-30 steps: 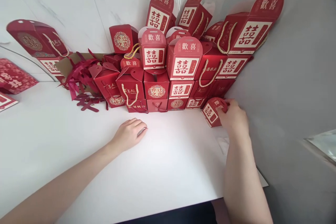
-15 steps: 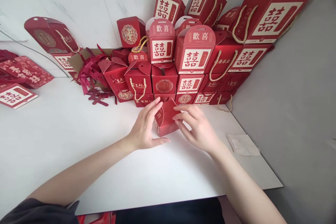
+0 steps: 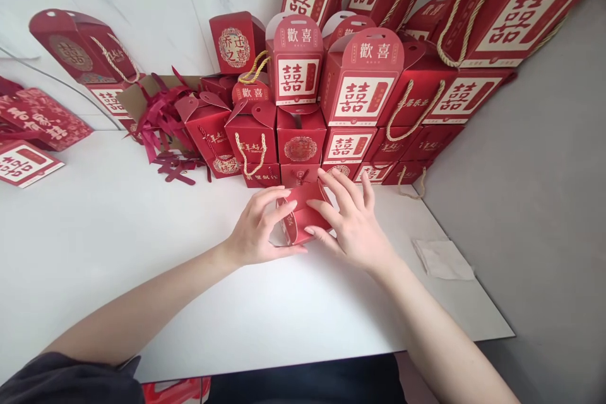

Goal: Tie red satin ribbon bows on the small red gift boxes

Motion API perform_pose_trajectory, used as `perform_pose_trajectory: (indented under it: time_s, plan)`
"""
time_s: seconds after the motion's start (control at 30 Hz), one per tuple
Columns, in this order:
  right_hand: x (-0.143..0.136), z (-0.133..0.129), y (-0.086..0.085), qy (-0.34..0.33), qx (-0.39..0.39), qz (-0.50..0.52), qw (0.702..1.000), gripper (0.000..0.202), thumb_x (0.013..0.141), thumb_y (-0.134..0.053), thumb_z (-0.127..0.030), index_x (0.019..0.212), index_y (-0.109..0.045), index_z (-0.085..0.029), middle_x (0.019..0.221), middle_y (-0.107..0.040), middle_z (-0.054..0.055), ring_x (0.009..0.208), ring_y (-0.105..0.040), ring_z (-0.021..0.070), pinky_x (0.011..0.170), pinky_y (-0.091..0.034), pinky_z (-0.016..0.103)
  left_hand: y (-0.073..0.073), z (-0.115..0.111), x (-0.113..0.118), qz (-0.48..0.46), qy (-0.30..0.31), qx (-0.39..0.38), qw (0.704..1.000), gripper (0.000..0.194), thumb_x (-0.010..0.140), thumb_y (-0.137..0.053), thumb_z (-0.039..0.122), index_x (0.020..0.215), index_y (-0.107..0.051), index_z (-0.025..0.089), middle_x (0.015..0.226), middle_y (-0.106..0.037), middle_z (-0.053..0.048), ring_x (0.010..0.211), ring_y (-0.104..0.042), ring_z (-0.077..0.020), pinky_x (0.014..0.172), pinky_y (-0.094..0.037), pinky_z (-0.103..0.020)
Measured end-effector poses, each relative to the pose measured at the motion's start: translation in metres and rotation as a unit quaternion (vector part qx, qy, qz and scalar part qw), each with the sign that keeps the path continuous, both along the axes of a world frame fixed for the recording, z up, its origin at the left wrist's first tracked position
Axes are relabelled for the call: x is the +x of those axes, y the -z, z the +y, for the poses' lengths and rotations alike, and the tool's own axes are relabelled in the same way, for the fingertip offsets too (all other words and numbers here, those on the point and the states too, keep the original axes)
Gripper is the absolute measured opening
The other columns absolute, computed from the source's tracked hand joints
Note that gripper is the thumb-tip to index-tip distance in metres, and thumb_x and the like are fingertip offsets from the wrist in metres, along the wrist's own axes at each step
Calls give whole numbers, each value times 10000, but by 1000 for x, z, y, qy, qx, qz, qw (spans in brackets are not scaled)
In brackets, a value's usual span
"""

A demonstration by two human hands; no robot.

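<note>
In the middle of the table, close behind my fingers, is a small red paper gift box point(image 3: 310, 192) with its top flaps raised and its pinkish inside showing. My left hand point(image 3: 258, 224) grips the left side of the box, fingers on the flap edge and thumb along the front. Over the right side spreads my right hand point(image 3: 355, 221), its thumb and index finger reaching into the top and another fingertip at the far right corner. Part of the box's right side is hidden by that hand.
Stacked red gift boxes point(image 3: 353, 98) with rope handles line the wall behind. Dark red ribbons point(image 3: 165, 107) spill from a cardboard box at the left. Flat red cards or packets point(image 3: 42, 117) lie far left. A folded white tissue point(image 3: 444, 259) rests near the right table edge.
The box's top was closed over and now stands opened, with its inside visible. My right hand has spread its fingers over the top, and my left fingers have closed on the left flap.
</note>
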State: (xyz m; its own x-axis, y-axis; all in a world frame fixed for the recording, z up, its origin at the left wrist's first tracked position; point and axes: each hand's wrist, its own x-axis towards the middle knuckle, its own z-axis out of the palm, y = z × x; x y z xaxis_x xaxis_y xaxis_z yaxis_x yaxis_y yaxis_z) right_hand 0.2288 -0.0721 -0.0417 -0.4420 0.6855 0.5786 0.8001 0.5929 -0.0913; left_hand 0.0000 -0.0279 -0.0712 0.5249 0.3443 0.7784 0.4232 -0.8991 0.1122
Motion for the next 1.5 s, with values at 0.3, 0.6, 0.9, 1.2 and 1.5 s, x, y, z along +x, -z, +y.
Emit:
perform_pose_trajectory:
  time_s: [0.3, 0.6, 0.9, 1.2, 1.5]
  plan:
    - [4, -4, -5, -27, -12, 28, 999, 243, 905, -585, -416, 1033, -580, -210, 1500, -421, 149, 1424, -324, 331, 1176, -189, 600, 24, -11, -9, 36, -5, 221, 975, 601, 713, -801, 408, 1181, -453, 549, 1037, -600, 25, 967, -636, -210, 826, -544, -428]
    - [10, 2, 1, -130, -53, 22, 990, 135, 922, -584, -332, 946, -624, -205, 1429, -504, 107, 1383, -386, 290, 1106, -388, 526, 25, 4, -17, 15, -68, 119, 990, 712, 687, -818, 395, 1254, -389, 436, 1067, -543, -35, 1042, -617, -261, 808, -563, -436]
    - [9, 1, 1, -122, 12, 82, 989, 135, 913, -575, -156, 1019, -595, -238, 1298, -615, 71, 1286, -503, 256, 1042, -465, 464, 0, 6, -8, -86, -71, 24, 993, 960, 594, -827, 572, 1377, -345, 295, 1161, -500, -108, 1081, -573, -306, 904, -549, -514]
    - [-8, 3, 15, -20, -77, 232, 969, 451, 934, -536, -204, 1364, -412, -255, 1357, -532, 125, 1257, -523, 256, 992, -508, 439, 7, 4, -8, -43, -50, 27, 997, 835, 642, -794, 556, 1333, -410, 289, 1199, -496, -127, 1115, -557, -311, 877, -564, -487]
    - [-5, 7, 18, 15, -103, 228, 968, 319, 916, -590, -326, 1221, -531, -254, 1375, -516, 121, 1319, -479, 296, 1043, -466, 488, 6, -1, -7, -29, 20, 114, 993, 769, 634, -838, 444, 1291, -477, 272, 1232, -519, -105, 1190, -553, -303, 915, -567, -442]
